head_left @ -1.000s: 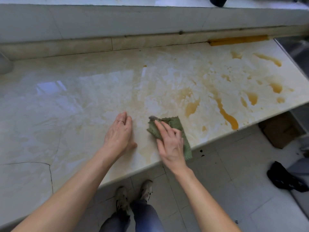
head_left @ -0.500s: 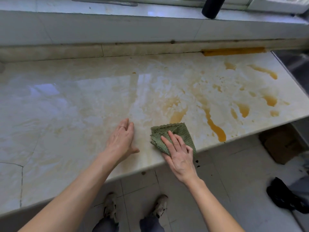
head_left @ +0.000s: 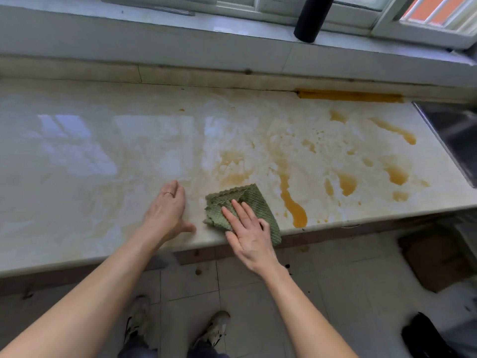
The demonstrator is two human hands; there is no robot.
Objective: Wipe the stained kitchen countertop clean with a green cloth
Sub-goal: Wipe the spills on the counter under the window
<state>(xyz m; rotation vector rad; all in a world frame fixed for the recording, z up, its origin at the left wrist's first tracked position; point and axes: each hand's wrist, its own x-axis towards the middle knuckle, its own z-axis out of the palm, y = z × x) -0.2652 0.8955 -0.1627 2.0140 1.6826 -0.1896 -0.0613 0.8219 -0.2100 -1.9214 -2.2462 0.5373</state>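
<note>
Risk notes. Left hand [head_left: 167, 213] lies flat, fingers straight, on the pale glossy marble countertop [head_left: 103, 156], lower centre. Just right, the right hand [head_left: 251, 235] presses the folded green waffle-weave cloth [head_left: 247, 201] with straight fingers at the front edge. The cloth's corner overhangs and could slip off. The thick orange liquid streak [head_left: 294, 208] beside it may smear or drip. Versus a second ago, the puddle above the cloth is a pale smear and the streak is unwiped.

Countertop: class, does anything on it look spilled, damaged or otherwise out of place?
Yes: orange-brown liquid is spilled over the right half of the countertop: a long streak beside the green cloth, puddles further right, and a band along the back edge. The left half looks only faintly smeared.
</note>
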